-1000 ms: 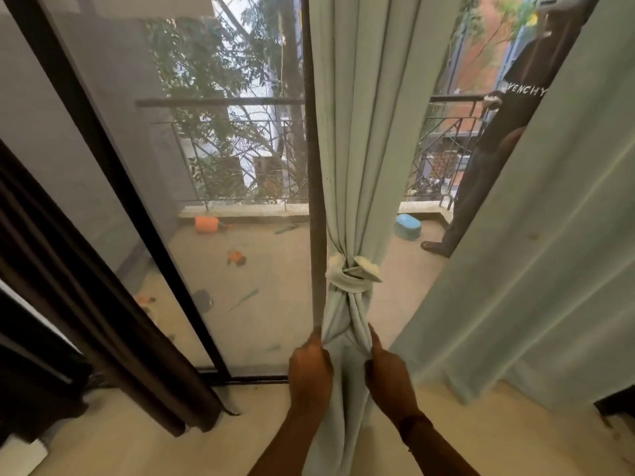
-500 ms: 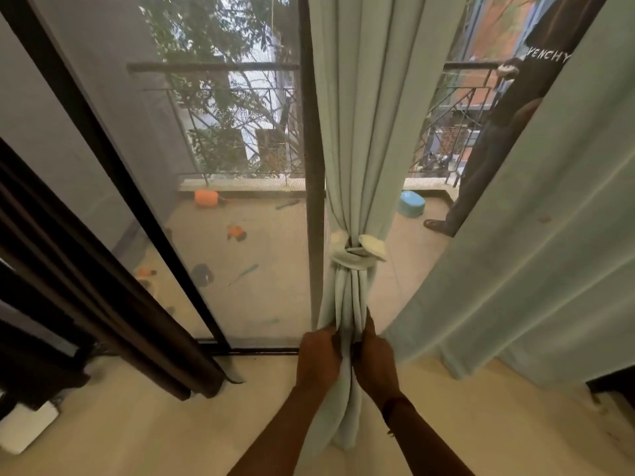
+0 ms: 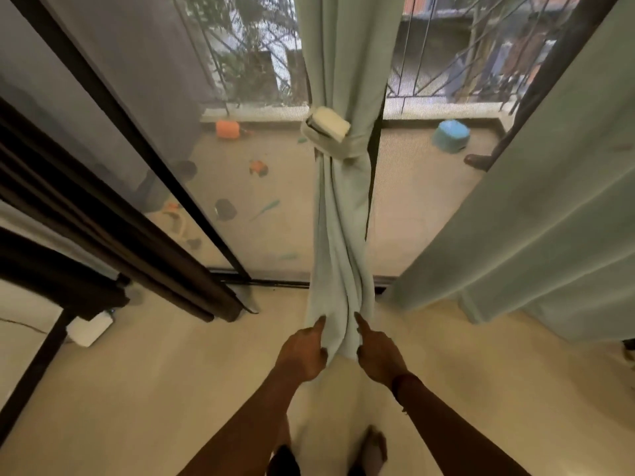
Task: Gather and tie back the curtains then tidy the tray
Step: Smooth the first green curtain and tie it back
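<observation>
The left hand (image 3: pixel 302 352) gripped the bottom of the gathered curtain (image 3: pixel 340 249) from one side, fingers curled into the folds and thumb laid up along the cloth. The right hand (image 3: pixel 379 355) pinched the same tail from the other side, just beside the left, with only the twisted fabric between them. Both hands were grasping, neither released.

The cloth looked soft, limp and fairly light: it creased into ropy folds between the hands and hung without any stiffness. It probably would not slip much, but loose pleats could spill out of a shallow pinch, so a full wrap of the fingers round the whole bundle seemed the safer hold. Pulling hard downward might drag the cloth through its band.

Well above the hands, the pale tie-back (image 3: pixel 330 132) cinched the bundle. Beyond the right hand, a loose curtain (image 3: pixel 549 218) of the same colour hung ungathered; by my judgement it was the next to collect, taken at about the height of that band. Beyond the left hand a dark curtain (image 3: pixel 137 255) reached the floor (image 3: pixel 171 389). No tray was in view.
</observation>
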